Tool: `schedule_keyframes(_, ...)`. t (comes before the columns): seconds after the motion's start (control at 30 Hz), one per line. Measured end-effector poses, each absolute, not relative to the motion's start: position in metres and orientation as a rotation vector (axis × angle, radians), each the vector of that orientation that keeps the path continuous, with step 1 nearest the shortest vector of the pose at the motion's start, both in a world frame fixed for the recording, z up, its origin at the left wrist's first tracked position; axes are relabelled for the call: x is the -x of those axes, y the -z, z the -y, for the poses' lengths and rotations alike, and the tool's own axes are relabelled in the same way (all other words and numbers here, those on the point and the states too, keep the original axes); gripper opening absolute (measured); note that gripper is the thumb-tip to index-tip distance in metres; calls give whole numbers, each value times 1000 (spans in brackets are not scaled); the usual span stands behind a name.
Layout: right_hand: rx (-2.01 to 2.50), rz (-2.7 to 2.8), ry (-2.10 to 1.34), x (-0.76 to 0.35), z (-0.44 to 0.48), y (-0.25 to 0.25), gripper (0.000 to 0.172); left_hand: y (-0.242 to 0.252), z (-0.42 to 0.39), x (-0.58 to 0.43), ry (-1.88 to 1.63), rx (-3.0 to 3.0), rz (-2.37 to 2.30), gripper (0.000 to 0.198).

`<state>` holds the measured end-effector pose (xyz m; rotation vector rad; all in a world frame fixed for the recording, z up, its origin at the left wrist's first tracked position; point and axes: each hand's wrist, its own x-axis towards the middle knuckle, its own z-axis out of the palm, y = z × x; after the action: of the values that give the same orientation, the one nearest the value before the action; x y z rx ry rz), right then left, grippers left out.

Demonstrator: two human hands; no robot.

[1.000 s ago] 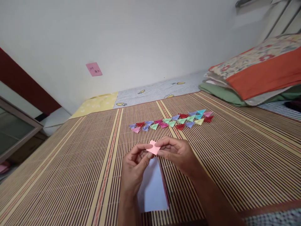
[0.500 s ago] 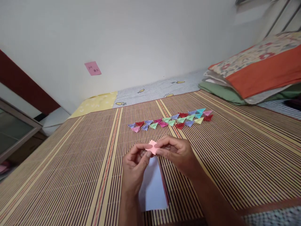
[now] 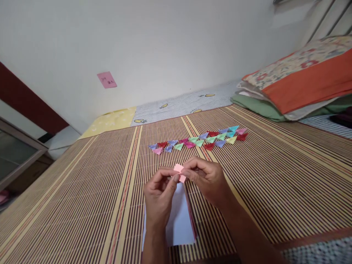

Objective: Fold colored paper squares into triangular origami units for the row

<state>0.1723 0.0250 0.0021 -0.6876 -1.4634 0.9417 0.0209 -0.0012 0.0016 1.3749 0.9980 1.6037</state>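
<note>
My left hand [image 3: 158, 196] and my right hand [image 3: 205, 176] meet above a striped bamboo mat [image 3: 82, 190]. Both pinch a small pink piece of folded paper [image 3: 179, 172] between thumb and fingers, the left from the left side and the right from the right. Below the hands a stack of paper sheets [image 3: 178, 220] lies on the mat, white on top with a red edge on its right. Beyond the hands, several folded paper triangles [image 3: 199, 139] in red, purple, green, blue, pink and yellow lie in two rough rows.
Folded bedding and an orange patterned pillow [image 3: 302, 80] are piled at the right. A checked sheet with yellow print [image 3: 176, 106] runs along the white wall, which bears a pink sticky note [image 3: 106, 79]. A glass-fronted cabinet [image 3: 16, 154] stands at the left.
The pink paper looks narrower and more folded between my fingertips than one second ago. My hands stay in the same spot; the view has shifted slightly.
</note>
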Motion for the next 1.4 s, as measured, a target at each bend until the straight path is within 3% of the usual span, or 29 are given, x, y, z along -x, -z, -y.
schedule_keyframes(0.23, 792, 1488, -890, -167, -22, -3, 17, -3, 1, -25, -1650, -1336, -1026, 6)
schedule_keyframes(0.67, 884, 1423, -793, -160, -20, 1, 7, -3, -2, -32, -1704, -1205, -1106, 18)
schedule_keyframes(0.87, 902, 1433, -767, -158, -20, 1, 8, 2, -6, -28, -1500, -1022, -1054, 26)
schedule_keyframes(1.03, 931, 1425, -790, -155, -22, 4, 5, 7, -7, -24, -1436, -1052, -1057, 19)
schedule_keyframes(1.27, 903, 1576, -974, -162, -25, 4, 25, 7, -4, -22, -1483, -1069, -1097, 19)
schedule_keyframes(1.4, 866, 1587, -982, -165, -24, 1, 26, 7, -4, -24, -1476, -1050, -1034, 22)
